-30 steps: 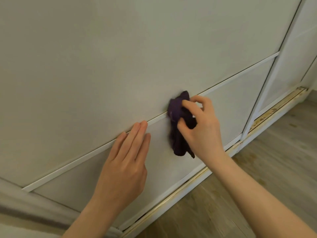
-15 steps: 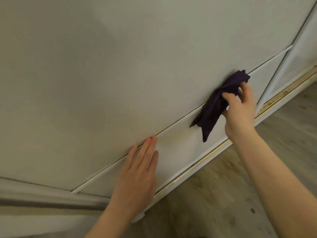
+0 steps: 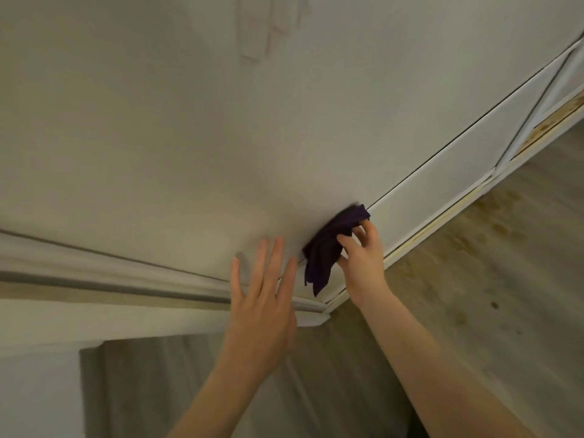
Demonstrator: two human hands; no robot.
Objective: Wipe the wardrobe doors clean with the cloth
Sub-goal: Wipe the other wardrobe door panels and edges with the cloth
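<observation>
We held the dark purple cloth [image 3: 328, 248] bunched in our right hand [image 3: 363, 263]. Thumb and curled fingers pinched it so that a thick wad met the white wardrobe door [image 3: 189, 137] and a loose tail hung below the hand. The cloth sat on the door's dividing strip [image 3: 458, 143], at the strip's lower-left end, and covered it there. We judged a wad suited this spot, since it could press into the ridge and groove where dust gathers better than a flat sheet would.

Our left hand [image 3: 262, 298] lay just left of the strip's covered end, fingers straight and spread, holding nothing, with its fingertips on the large panel above the strip. It seemed placed to brace us and to steady the sliding door against the push of the wiping hand.

Below the strip lay the narrow lower panel [image 3: 442, 184], then the bottom track [image 3: 442, 222], then the wooden floor [image 3: 489, 279]. Up to the right, the strip reached the next door [image 3: 568, 77], well apart from the cloth.

By our reckoning the work was in mid-course along the strip. Nothing visible told us which panels were already clean. Blur hid the finer lie of the fingers.
</observation>
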